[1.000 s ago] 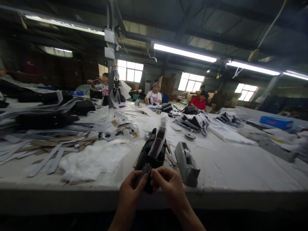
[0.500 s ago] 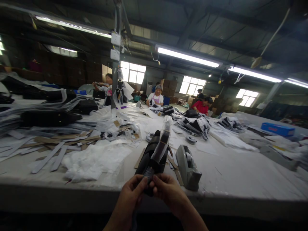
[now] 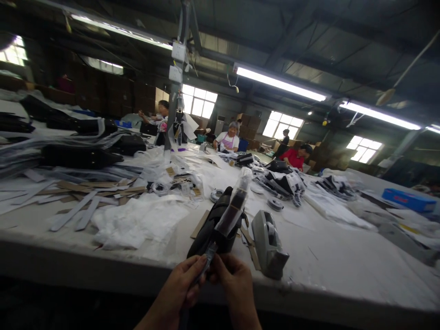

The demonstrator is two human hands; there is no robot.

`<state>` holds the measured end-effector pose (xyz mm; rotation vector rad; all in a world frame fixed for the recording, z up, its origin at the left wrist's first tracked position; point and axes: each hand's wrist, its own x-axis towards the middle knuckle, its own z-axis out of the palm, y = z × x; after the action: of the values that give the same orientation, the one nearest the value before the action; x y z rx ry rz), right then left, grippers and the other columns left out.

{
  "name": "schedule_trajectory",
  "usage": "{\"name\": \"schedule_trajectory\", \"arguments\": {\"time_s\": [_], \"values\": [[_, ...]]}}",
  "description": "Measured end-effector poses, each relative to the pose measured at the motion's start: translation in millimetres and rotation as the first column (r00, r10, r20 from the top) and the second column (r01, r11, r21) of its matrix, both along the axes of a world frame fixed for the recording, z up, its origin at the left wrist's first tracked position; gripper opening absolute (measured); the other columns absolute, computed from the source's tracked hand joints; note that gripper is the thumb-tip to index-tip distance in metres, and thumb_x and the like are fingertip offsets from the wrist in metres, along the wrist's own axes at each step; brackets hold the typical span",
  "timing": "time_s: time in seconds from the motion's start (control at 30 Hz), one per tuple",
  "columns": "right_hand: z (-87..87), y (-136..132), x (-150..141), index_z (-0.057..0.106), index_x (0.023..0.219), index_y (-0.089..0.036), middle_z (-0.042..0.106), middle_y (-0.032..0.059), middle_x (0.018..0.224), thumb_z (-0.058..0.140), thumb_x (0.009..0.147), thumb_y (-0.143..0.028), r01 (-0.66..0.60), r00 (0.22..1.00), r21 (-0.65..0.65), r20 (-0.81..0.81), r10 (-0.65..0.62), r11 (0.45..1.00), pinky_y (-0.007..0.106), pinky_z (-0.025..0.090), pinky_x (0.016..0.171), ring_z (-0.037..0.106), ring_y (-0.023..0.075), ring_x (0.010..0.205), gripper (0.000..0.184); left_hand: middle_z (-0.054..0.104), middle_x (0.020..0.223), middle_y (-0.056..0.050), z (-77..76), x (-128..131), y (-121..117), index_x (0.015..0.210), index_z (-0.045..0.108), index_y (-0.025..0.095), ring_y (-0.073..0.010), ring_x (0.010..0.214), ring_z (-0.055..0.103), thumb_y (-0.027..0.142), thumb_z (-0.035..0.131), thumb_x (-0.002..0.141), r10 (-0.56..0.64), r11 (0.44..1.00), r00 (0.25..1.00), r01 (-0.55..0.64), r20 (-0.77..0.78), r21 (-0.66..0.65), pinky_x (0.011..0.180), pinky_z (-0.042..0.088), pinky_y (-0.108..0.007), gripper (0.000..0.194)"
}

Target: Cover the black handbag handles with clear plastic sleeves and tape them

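Our right hand [image 3: 235,279] has swung away from the tape dispenser [image 3: 270,247]. We pinch the plastic-wrapped strap [image 3: 210,253] in our left hand [image 3: 187,278]; the right's grip is unclear. Black bag [image 3: 205,230]: on table [image 3: 330,256], just ahead. Blue box [image 3: 407,200]: marking illegible.

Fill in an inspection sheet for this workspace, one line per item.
Surface: pale table, tape dispenser near its front edge.
Job's things: black strap, plastic-wrapped in part, over a black item.
Clutter: loose strips, crumpled white sheeting.
Hands: left hand grips the strap; right hand beside it, grip unclear.
Cables: overhead cord end; on the table, cannot tell.
Surroundings: people beyond; blue box at right.
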<state>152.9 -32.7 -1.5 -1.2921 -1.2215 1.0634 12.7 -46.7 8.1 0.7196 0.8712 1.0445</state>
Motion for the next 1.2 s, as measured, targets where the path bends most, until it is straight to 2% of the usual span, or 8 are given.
{"name": "schedule_trajectory", "arguments": {"time_s": [0.23,0.47,0.67,0.77,0.83,0.97,1.07,1.2], "values": [[-2.7,-3,-17,0.07,0.067,-0.02,0.068,0.0025,0.06,0.064,0.079,-0.055,0.128,0.979,0.055,0.151,-0.135,0.99,0.025,0.047,0.057,0.062,0.0204,0.061,0.037,0.049,0.056,0.007,0.2,-1,2,0.075,0.061,0.015,0.0019,0.034,0.024,0.059,0.073,0.07,-0.007,1.0,1.0,0.007,-0.026,-0.011,0.035,0.012,-0.014,0.046],[4.8,3,-12,0.075,0.074,-0.021,0.07,0.0045,0.06,0.058,0.08,-0.048,0.066,0.916,0.057,0.393,-0.084,0.996,0.028,0.044,0.056,0.064,0.0232,0.06,0.033,0.05,0.056,0.006,3.6,-1,0,0.071,0.059,0.015,0.0005,0.034,0.026,0.066,0.071,0.067,-0.04,0.999,0.999,0.04,-0.009,-0.003,0.034,0.012,-0.016,0.052],[13.7,4,-5,0.079,0.081,-0.017,0.072,0.0043,0.062,0.063,0.079,-0.042,-0.028,0.917,0.037,0.399,0.011,0.999,0.027,0.044,0.055,0.064,0.0221,0.06,0.03,0.051,0.056,0.005,0.4,2,-3,0.071,0.058,0.015,-0.0005,0.034,0.027,0.067,0.068,0.07,-0.021,0.999,1.0,0.021,-0.02,0.026,0.033,0.015,-0.016,0.053],[6.8,-2,0,0.079,0.077,-0.016,0.072,0.0047,0.064,0.07,0.076,-0.051,-0.093,0.975,0.032,0.206,0.084,0.995,0.028,0.049,0.063,0.066,0.0237,0.068,0.036,0.049,0.055,0.007,0.0,1,-3,0.073,0.059,0.015,-0.0003,0.034,0.026,0.064,0.067,0.073,0.006,0.999,1.0,-0.006,-0.003,0.048,0.034,0.015,-0.016,0.05],[1.5,-7,1,0.079,0.086,-0.016,0.076,0.0079,0.08,0.073,0.071,-0.061,-0.15,0.984,-0.06,-0.105,0.143,0.987,0.031,0.053,0.075,0.069,0.0268,0.084,0.048,0.049,0.056,0.007,0.3,1,-4,0.075,0.059,0.014,0.0,0.035,0.026,0.062,0.068,0.074,0.001,0.999,1.0,-0.002,0.019,0.034,0.034,0.015,-0.015,0.048],[5.2,-12,-7,0.076,0.104,-0.022,0.071,0.0101,0.118,0.067,0.067,-0.075,-0.419,0.713,-0.17,-0.67,0.207,0.892,0.037,0.053,0.088,0.063,0.0277,0.111,0.065,0.05,0.058,0.006,2.3,4,-6,0.076,0.058,0.014,0.0004,0.036,0.025,0.061,0.071,0.072,-0.022,1.0,0.996,0.022,0.085,0.001,0.036,0.013,-0.014,0.048],[19.1,-8,-18,0.077,0.102,-0.019,0.071,0.0114,0.117,0.07,0.071,-0.067,-0.534,0.585,-0.176,-0.783,0.212,0.827,0.039,0.051,0.093,0.059,0.0284,0.117,0.058,0.049,0.054,0.007,1.6,7,-6,0.072,0.056,0.015,-0.0002,0.035,0.024,0.067,0.068,0.071,-0.036,0.999,0.996,0.034,0.084,0.02,0.035,0.014,-0.015,0.053],[22.9,-3,-28,0.078,0.099,-0.018,0.071,0.0102,0.118,0.071,0.072,-0.063,-0.535,0.586,-0.178,-0.783,0.211,0.826,0.036,0.05,0.096,0.055,0.0276,0.124,0.053,0.044,0.046,0.008,-10.0,9,-1,0.066,0.052,0.017,-0.0017,0.032,0.026,0.071,0.063,0.072,-0.009,0.996,1.0,0.008,0.01,0.092,0.032,0.017,-0.016,0.055]]}}
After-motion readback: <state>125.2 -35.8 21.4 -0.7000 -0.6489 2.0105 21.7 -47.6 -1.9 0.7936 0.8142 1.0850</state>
